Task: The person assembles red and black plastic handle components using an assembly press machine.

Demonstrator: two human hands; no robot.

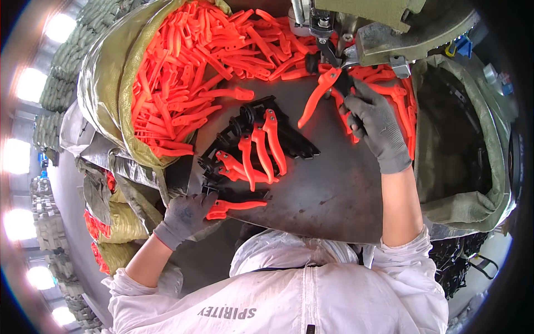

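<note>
My right hand (375, 119), in a grey glove, is closed around the black part of a hand tool with a curved red lever (320, 99), below the machine's metal head. My left hand (186, 218), also gloved, is closed at the table's left edge on a black piece with a red lever (239, 206) beside the fingertips; the fingers partly hide the grip. Between the hands lies a row of several black hand tools with red levers (260, 146), their black bodies side by side and overlapping.
A large woven sack (119, 83) spills loose red levers (189, 67) onto the back of the dark metal table (334, 183). The machine (389, 39) overhangs the far right. At right stands an open green sack (473, 214) with dark contents. Yellow sacks (125, 222) sit low at left.
</note>
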